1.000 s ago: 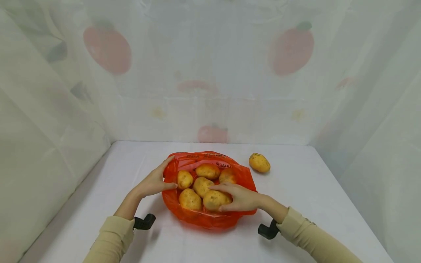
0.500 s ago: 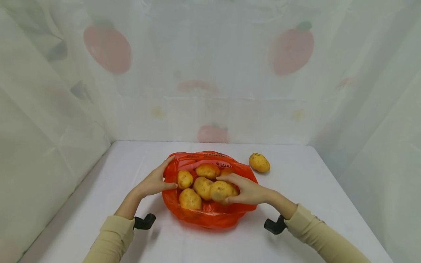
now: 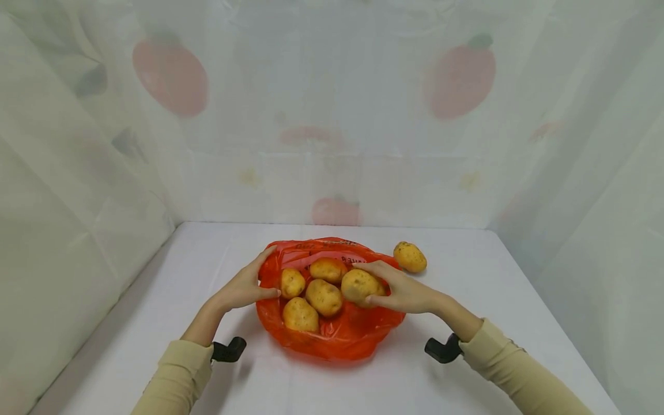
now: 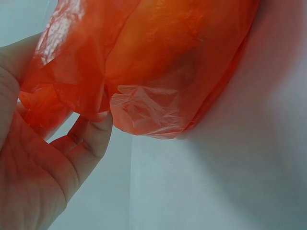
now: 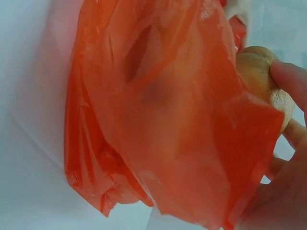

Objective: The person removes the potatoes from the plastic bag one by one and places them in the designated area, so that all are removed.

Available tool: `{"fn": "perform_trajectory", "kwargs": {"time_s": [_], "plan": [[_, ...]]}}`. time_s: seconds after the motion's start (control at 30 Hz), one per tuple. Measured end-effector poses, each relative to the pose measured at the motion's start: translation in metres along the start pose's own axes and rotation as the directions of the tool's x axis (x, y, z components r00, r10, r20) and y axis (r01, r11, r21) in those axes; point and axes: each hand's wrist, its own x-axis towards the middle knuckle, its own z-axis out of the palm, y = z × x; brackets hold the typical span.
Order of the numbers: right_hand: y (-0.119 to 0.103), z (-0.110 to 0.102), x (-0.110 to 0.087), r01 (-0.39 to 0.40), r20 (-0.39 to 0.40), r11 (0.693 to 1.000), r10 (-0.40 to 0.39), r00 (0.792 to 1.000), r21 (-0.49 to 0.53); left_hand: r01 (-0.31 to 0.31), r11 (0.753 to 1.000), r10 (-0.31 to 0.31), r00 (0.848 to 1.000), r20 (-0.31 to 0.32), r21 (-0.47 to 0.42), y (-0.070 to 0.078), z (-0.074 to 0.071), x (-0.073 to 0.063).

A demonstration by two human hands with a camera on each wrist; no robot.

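Observation:
A red plastic bag (image 3: 332, 346) stands with its mouth wide apart at the middle of the table, several potatoes (image 3: 324, 297) inside it. My left hand (image 3: 244, 288) grips the bag's left rim; in the left wrist view the thumb (image 4: 91, 139) and fingers have the thin plastic between them. In my right hand (image 3: 407, 291) is a large potato (image 3: 359, 286), held between thumb and fingers over the right side of the bag. The right wrist view shows that potato (image 5: 256, 72) just past the bag's edge. The bag hides part of the right hand there.
One loose potato (image 3: 410, 257) lies on the white table (image 3: 456, 276), behind and to the right of the bag. Pale curtains with printed fruit (image 3: 332, 173) hang around the back and sides. A black camera mount sits on each wrist.
My right hand has lifted the large potato from the front of the bag's contents and carried it back and to the right. The left hand has stayed on the rim.

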Motion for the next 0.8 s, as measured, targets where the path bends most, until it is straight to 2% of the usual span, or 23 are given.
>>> {"fn": "perform_trajectory", "kwargs": {"time_s": [0.2, 0.5, 0.6, 0.8], "plan": [[0.001, -0.008, -0.004, 0.000, -0.043, 1.000, 0.000, 0.999, -0.012, 0.007, 1.000, -0.007, 1.000, 0.004, -0.012, 0.001, 0.000, 0.000], [-0.001, -0.026, -0.013, -0.059, -0.100, 0.998, 0.060, 0.993, 0.010, 0.008, 1.000, -0.008, 1.000, 0.004, -0.016, 0.001, 0.000, -0.001], [-0.003, -0.032, -0.015, -0.089, -0.123, 0.995, 0.093, 0.988, 0.038, 0.011, 1.000, -0.010, 1.000, 0.007, -0.022, 0.000, 0.000, 0.000], [-0.004, -0.045, -0.022, -0.101, -0.169, 0.989, 0.119, 0.978, 0.110, 0.010, 1.000, -0.010, 1.000, 0.006, -0.021, -0.001, -0.001, -0.001]]}}
